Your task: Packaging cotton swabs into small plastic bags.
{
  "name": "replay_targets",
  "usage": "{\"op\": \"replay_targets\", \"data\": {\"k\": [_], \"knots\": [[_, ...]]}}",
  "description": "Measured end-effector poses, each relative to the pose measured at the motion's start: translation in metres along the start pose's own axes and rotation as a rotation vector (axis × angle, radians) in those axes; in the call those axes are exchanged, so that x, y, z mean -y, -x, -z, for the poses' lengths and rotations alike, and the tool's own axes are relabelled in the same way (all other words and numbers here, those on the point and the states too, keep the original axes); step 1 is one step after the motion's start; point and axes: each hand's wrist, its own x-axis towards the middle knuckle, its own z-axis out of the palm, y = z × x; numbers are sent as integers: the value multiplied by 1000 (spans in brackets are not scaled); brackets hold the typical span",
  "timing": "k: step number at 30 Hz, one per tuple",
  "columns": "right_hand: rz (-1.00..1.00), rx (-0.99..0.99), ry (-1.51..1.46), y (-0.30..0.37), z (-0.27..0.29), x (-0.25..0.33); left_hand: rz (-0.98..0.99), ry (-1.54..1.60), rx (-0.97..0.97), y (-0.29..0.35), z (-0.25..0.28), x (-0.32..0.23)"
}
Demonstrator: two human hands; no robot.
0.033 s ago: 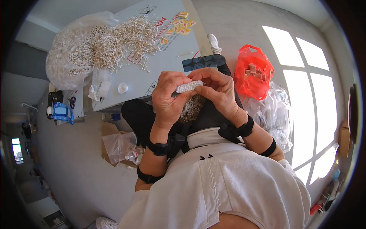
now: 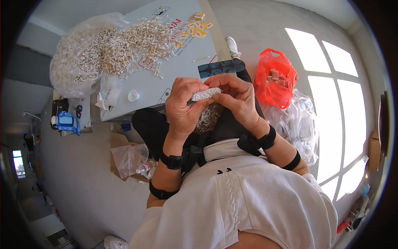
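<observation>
From the left hand, a path runs over the grey table between the white cup and the dark patterned sheet, as far as the heap of swabs. The red bag blocks low movement right of the right hand. Clearance above the lap is hard to judge.

The grey table bears a loose heap of cotton swabs, a clear plastic bag holding more, yellow packets and a small white tub.

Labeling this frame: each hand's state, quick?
Left hand: closed, holding the cotton-swab bundle from its left.
Right hand: closed, holding the same bundle from its right.
</observation>
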Motion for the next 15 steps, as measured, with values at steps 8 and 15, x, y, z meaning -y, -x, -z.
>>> {"op": "replay_targets", "data": {"k": [8,15], "knots": [[-41,-13,-31,-1,2,0,28,42,11,0,2,3],[-61,-2,4,-2,5,1,9,-103,43,-2,7,-2]]}}
